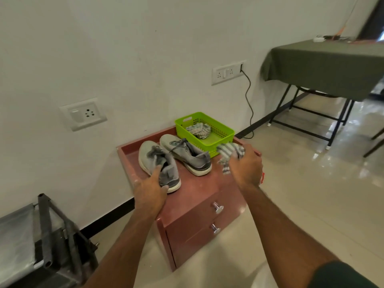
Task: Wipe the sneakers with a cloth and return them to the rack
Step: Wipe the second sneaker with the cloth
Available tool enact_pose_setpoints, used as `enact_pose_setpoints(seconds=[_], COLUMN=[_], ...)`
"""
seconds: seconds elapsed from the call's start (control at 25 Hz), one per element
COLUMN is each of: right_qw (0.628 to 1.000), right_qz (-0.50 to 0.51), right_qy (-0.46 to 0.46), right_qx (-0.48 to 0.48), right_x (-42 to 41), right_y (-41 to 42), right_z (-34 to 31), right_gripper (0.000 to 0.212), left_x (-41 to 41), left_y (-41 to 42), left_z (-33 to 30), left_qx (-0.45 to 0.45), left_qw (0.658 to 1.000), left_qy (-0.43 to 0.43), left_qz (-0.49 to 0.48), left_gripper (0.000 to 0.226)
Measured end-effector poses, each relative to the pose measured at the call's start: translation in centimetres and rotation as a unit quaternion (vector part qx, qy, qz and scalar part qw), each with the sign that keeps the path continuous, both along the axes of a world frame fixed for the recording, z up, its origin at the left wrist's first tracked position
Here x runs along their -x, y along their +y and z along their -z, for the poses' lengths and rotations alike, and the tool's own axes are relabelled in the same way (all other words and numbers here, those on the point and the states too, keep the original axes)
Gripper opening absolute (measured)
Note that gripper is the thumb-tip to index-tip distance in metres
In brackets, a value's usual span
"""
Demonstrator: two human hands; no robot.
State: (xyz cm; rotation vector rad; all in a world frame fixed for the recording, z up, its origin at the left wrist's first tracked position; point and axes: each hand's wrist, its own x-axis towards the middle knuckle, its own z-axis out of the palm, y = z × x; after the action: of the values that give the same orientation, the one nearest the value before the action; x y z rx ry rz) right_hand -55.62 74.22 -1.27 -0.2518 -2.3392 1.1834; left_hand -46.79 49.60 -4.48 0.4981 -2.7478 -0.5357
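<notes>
Your left hand (150, 191) grips the heel of the nearer sneaker (159, 163), thumb hooked into its opening. Your right hand (246, 166) clutches a bunched striped cloth (229, 153). Both sneakers sit on the red tabletop (199, 190) at the centre of the frame, with the second sneaker (187, 153) just beside the first and touching the green basket (216, 138), which holds another cloth (198, 130). The rack (47, 235) stands in the lower left corner.

Watch the heel grip: held only at the back, the sneaker will likely tip toe-down when you lift it, and its loose laces could snag its neighbour. The cloth's hanging tail may drag across the tabletop's grit and smear it back onto the shoe. Wiping hard near the basket could shove it toward the back edge. The trip to the rack is a twist to your left, so keep the shoe well held.

No brand mark, label or writing is readable on the sneakers, basket or cloth.
</notes>
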Motion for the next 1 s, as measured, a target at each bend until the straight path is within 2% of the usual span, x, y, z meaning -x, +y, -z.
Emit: enact_pose_setpoints(seconds=[0.04,0.12,0.2,0.28,0.32,0.36,0.48,0.56,0.64,0.72,0.84,0.92,1.0], right_qw=[0.999,0.992,0.968,0.912,0.904,0.915,0.952,0.943,0.915,0.911,0.908,0.916,0.923], right_qz=[0.007,-0.036,-0.136,-0.225,-0.232,-0.218,-0.195,-0.271,-0.326,-0.322,-0.234,-0.199,-0.182], right_qy=[0.038,0.081,-0.017,-0.179,-0.214,-0.216,-0.107,-0.085,-0.114,-0.098,-0.024,0.001,0.022], right_qx=[-0.007,-0.089,-0.210,-0.294,-0.288,-0.261,-0.210,-0.175,-0.206,-0.240,-0.347,-0.350,-0.339], right_x=[0.9,2.1,2.6,2.2,1.9,1.8,2.1,2.4,2.3,2.4,3.0,3.1,2.8], right_y=[0.8,1.4,1.3,0.7,0.4,0.2,-1.0,-2.0,-3.3,-4.1,-4.9,-5.5,-6.5], right_z=[0.6,1.8,3.6,5.2,5.2,4.9,3.6,3.3,3.4,3.4,2.8,2.3,2.2], right_gripper=[0.024,0.030,0.037,0.047,0.052,0.053,0.054,0.073,0.087,0.080,0.046,0.031,0.026], left_x=[0.5,1.4,1.8,2.1,2.3,2.4,2.8,2.7,2.7,2.5,1.9,1.2,0.5], left_y=[0.2,0.8,1.6,2.0,2.2,2.3,3.1,3.4,3.3,3.2,2.9,2.7,2.5], left_z=[0.6,1.5,1.9,1.8,1.7,1.5,0.6,0.2,0.2,0.4,0.3,0.1,-0.5], left_qx=[0.008,0.010,-0.005,-0.032,-0.050,-0.066,-0.110,-0.142,-0.162,-0.175,-0.186,-0.190,-0.211], left_qw=[1.000,1.000,1.000,0.999,0.999,0.998,0.993,0.988,0.984,0.980,0.976,0.973,0.966], left_qy=[-0.021,-0.029,-0.008,-0.003,-0.001,0.002,0.036,0.060,0.078,0.090,0.112,0.128,0.148], left_qz=[0.002,0.005,0.012,0.010,0.007,0.006,0.006,-0.007,-0.018,-0.021,-0.024,-0.030,-0.033], left_gripper=[0.071,0.073,0.078,0.080,0.080,0.078,0.060,0.044,0.037,0.034,0.036,0.033,0.028])
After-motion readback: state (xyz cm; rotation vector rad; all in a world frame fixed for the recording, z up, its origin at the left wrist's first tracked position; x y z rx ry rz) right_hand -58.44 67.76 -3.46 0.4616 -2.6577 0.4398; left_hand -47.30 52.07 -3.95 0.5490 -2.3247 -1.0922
